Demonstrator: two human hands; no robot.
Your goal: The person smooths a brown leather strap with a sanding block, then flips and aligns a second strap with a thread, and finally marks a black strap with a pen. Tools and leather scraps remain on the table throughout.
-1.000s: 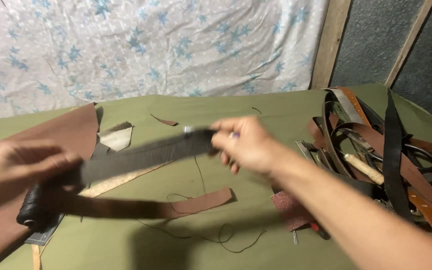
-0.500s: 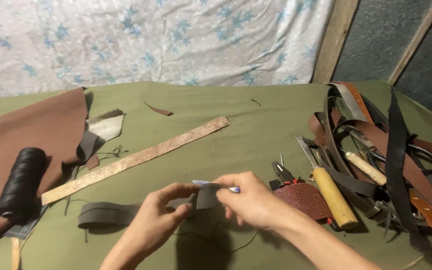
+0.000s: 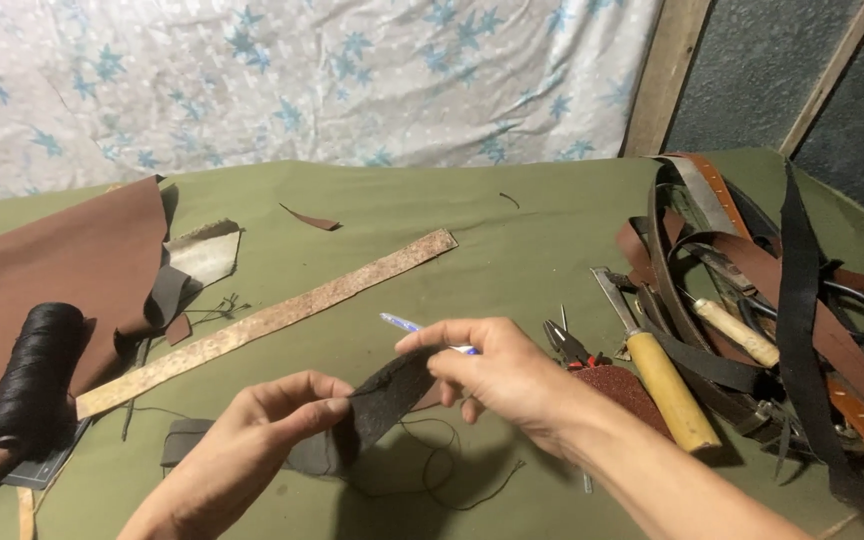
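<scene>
A dark grey leather strip (image 3: pixel 377 405) is held between both hands just above the green table (image 3: pixel 512 250). My left hand (image 3: pixel 252 440) pinches its lower left part. My right hand (image 3: pixel 497 375) grips its upper right end and also holds a thin blue and white pen (image 3: pixel 414 327) between the fingers. The strip's left end (image 3: pixel 180 440) rests on the table. A loose black thread (image 3: pixel 442 470) curls under the hands.
A long tan strip (image 3: pixel 272 320) lies diagonally behind the hands. Brown leather (image 3: pixel 42 270) and a black thread spool (image 3: pixel 32 375) sit at left. At right lie pliers (image 3: pixel 567 345), a wooden-handled tool (image 3: pixel 667 385), scissors and a heap of straps (image 3: pixel 782 300).
The hands came down from a raised, stretched-out hold to low over the table and drew closer together; the strip now bends between them.
</scene>
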